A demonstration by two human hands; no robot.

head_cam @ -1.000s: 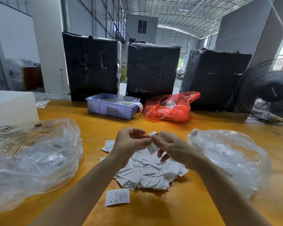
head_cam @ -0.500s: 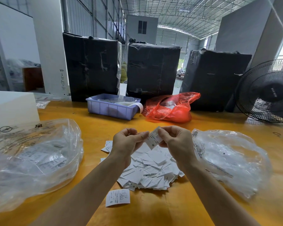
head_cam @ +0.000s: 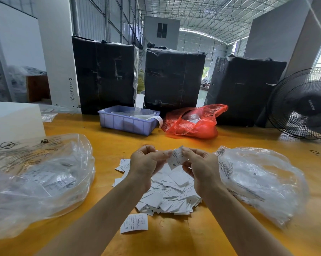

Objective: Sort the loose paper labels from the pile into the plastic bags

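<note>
White paper label (head_cam: 176, 157) marked M sits pinched between my left hand (head_cam: 146, 162) and right hand (head_cam: 200, 168), just above the loose label pile (head_cam: 171, 194). I read its size first, then pick the clear plastic bag (head_cam: 261, 182) right of the pile or the one left (head_cam: 35, 180).

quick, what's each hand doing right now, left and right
Left hand: fingers curled, pinching the left edge of the paper label.
Right hand: pinching the same label from the right, above the pile.

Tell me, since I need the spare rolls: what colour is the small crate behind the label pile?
Pale purple-blue; the crate shows in the head view.
</note>
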